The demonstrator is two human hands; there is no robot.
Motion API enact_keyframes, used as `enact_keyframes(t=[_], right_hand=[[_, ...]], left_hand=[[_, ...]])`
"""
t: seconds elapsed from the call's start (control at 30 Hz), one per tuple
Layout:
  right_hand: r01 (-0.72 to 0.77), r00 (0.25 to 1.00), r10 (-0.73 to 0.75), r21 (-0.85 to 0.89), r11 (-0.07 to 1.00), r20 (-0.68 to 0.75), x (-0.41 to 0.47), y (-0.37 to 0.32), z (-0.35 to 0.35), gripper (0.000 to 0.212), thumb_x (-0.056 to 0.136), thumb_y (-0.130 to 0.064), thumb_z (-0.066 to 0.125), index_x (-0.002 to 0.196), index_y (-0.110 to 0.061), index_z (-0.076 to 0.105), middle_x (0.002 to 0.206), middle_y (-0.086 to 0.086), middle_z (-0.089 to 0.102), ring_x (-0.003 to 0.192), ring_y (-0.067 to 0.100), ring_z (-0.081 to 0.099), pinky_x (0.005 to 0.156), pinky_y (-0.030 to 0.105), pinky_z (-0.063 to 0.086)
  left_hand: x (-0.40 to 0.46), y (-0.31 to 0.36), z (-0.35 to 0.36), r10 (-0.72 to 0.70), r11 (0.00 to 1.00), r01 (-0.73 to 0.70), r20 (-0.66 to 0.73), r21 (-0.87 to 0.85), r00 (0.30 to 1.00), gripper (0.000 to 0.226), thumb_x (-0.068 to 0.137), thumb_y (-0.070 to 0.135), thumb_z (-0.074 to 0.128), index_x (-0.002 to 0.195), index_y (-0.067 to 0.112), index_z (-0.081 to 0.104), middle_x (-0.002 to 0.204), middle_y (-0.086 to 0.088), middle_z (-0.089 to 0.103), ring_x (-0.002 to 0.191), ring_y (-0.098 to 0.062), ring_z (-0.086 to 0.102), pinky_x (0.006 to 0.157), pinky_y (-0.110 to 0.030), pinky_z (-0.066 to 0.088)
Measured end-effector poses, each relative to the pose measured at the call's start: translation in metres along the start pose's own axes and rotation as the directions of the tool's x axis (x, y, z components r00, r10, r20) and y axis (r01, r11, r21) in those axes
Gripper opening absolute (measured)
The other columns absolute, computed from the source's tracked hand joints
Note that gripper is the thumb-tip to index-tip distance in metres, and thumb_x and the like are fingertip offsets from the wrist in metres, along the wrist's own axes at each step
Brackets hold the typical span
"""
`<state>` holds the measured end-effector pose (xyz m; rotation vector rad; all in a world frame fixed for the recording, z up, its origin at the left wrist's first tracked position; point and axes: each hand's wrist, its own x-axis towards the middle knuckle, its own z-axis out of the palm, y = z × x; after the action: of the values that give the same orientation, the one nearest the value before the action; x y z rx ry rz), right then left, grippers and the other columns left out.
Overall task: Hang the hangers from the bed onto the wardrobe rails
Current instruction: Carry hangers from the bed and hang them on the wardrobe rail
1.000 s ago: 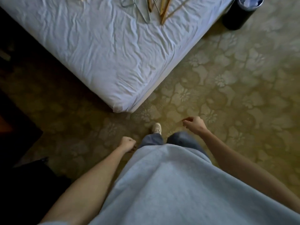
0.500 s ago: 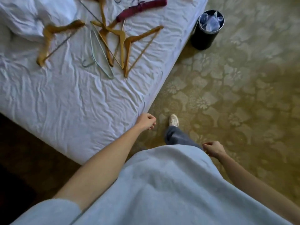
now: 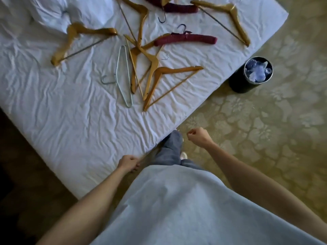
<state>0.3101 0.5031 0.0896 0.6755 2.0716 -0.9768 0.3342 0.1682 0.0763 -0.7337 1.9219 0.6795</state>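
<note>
Standing at the edge of the bed (image 3: 74, 124), a person in a pale grey top is seen from above, with both bare forearms reaching forward. The left hand (image 3: 128, 163) is held loosely curled over the mattress edge, fingers folded in, and nothing is gripped by it. The right hand (image 3: 198, 136) is raised over the patterned carpet (image 3: 265, 131), just beside the bed's side, likewise loosely closed and empty. One knee in blue jeans is pressed close to the mattress between the two hands.

The hangers are spread across the wrinkled white sheet, well apart from both hands. A thin wire hanger (image 3: 123, 76) is laid nearest the middle, and just to its right a cluster of wooden hangers (image 3: 155, 80) is overlapped in a tangle. A padded maroon hanger (image 3: 185, 39) is placed above that cluster, its dark hook pointed away. A separate wooden hanger (image 3: 77, 41) is set off to the left near a rumpled white pillow, and another (image 3: 230, 18) is found toward the far right corner. A second maroon hanger (image 3: 177, 8) is cut off by the top border.

A dark round bin (image 3: 247, 80), filled with crumpled pale material, is stood on the carpet beside the bed.
</note>
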Motion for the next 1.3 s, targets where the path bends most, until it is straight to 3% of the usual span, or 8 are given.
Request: enact_keyframes(t=[0.17, 0.4, 0.53, 0.67, 0.77, 0.97, 1.1, 1.3], right_hand=[[0.008, 1.000, -0.008, -0.111, 0.994, 0.004, 0.057, -0.067, -0.037, 0.023, 0.091, -0.015, 0.059, 0.107, -0.008, 0.076, 0.101, 0.009, 0.075, 0.091, 0.024, 0.069, 0.080, 0.036, 0.057], [0.008, 0.998, 0.008, -0.263, 0.965, 0.063, 0.128, -0.132, -0.069, 0.023, 0.093, -0.017, 0.059, 0.109, -0.010, 0.075, 0.097, 0.007, 0.074, 0.085, 0.023, 0.070, 0.073, 0.033, 0.056], [0.045, 0.998, -0.033, -0.276, 0.960, 0.046, 0.176, -0.174, -0.076, 0.021, 0.091, -0.014, 0.060, 0.106, -0.011, 0.075, 0.104, 0.008, 0.073, 0.096, 0.027, 0.068, 0.085, 0.040, 0.057], [0.079, 0.996, -0.087, -0.289, 0.954, -0.016, 0.231, -0.202, -0.075, 0.022, 0.090, -0.016, 0.062, 0.107, -0.013, 0.075, 0.096, 0.002, 0.067, 0.097, 0.023, 0.065, 0.078, 0.032, 0.049], [0.081, 0.994, -0.102, -0.333, 0.939, -0.046, 0.273, -0.211, -0.071, 0.027, 0.082, -0.016, 0.064, 0.106, -0.019, 0.075, 0.097, 0.004, 0.072, 0.099, 0.026, 0.067, 0.079, 0.036, 0.053], [0.139, 0.976, -0.201, -0.476, 0.868, -0.081, 0.344, -0.212, -0.065, 0.042, 0.082, -0.016, 0.066, 0.124, -0.016, 0.064, 0.120, 0.005, 0.064, 0.111, 0.027, 0.062, 0.077, 0.034, 0.049], [0.173, 0.961, -0.265, -0.587, 0.791, -0.074, 0.383, -0.201, -0.055, 0.056, 0.086, -0.018, 0.073, 0.137, -0.013, 0.051, 0.135, 0.008, 0.047, 0.125, 0.029, 0.048, 0.082, 0.038, 0.048], [0.199, 0.937, -0.328, -0.584, 0.787, -0.122, 0.410, -0.185, -0.047, 0.051, 0.084, -0.015, 0.075, 0.130, -0.014, 0.053, 0.124, 0.011, 0.054, 0.116, 0.032, 0.054, 0.089, 0.041, 0.048]], left_hand=[[0.034, 0.042, -0.006, -0.055, 0.988, 0.063, 0.061, -0.141, 0.997, 0.023, 0.094, 0.015, 0.058, 0.082, 0.003, 0.074, 0.068, -0.007, 0.070, 0.056, -0.018, 0.064, 0.052, -0.024, 0.050], [0.079, 0.155, -0.023, 0.040, 0.923, 0.000, 0.096, -0.385, 0.995, 0.018, 0.095, 0.012, 0.057, 0.082, 0.007, 0.070, 0.078, -0.010, 0.071, 0.063, -0.018, 0.063, 0.055, -0.027, 0.052], [0.117, 0.213, -0.037, 0.118, 0.934, -0.084, 0.078, -0.348, 0.990, 0.016, 0.098, 0.018, 0.055, 0.100, 0.010, 0.069, 0.084, -0.005, 0.072, 0.076, -0.017, 0.070, 0.072, -0.031, 0.062], [0.164, 0.270, -0.052, 0.150, 0.957, -0.152, -0.025, -0.249, 0.988, 0.025, 0.097, 0.023, 0.053, 0.113, 0.014, 0.071, 0.110, -0.006, 0.072, 0.103, -0.026, 0.068, 0.093, -0.039, 0.057], [0.200, 0.317, -0.061, 0.162, 0.961, -0.205, -0.226, -0.183, 0.961, 0.025, 0.093, 0.020, 0.056, 0.112, 0.014, 0.071, 0.116, -0.009, 0.071, 0.110, -0.030, 0.065, 0.091, -0.037, 0.054], [0.262, 0.390, -0.055, 0.217, 0.956, -0.276, -0.392, -0.101, 0.894, 0.033, 0.088, 0.020, 0.069, 0.120, 0.016, 0.061, 0.126, -0.005, 0.063, 0.118, -0.026, 0.059, 0.089, -0.036, 0.049], [0.298, 0.408, -0.044, 0.229, 0.970, -0.242, -0.397, 0.017, 0.889, 0.041, 0.088, 0.023, 0.071, 0.126, 0.013, 0.058, 0.131, -0.008, 0.060, 0.122, -0.027, 0.056, 0.092, -0.040, 0.051], [0.316, 0.404, -0.032, 0.353, 0.935, -0.330, -0.376, 0.126, 0.857, 0.038, 0.094, 0.028, 0.066, 0.125, 0.010, 0.055, 0.129, -0.011, 0.057, 0.119, -0.029, 0.057, 0.093, -0.039, 0.047]])
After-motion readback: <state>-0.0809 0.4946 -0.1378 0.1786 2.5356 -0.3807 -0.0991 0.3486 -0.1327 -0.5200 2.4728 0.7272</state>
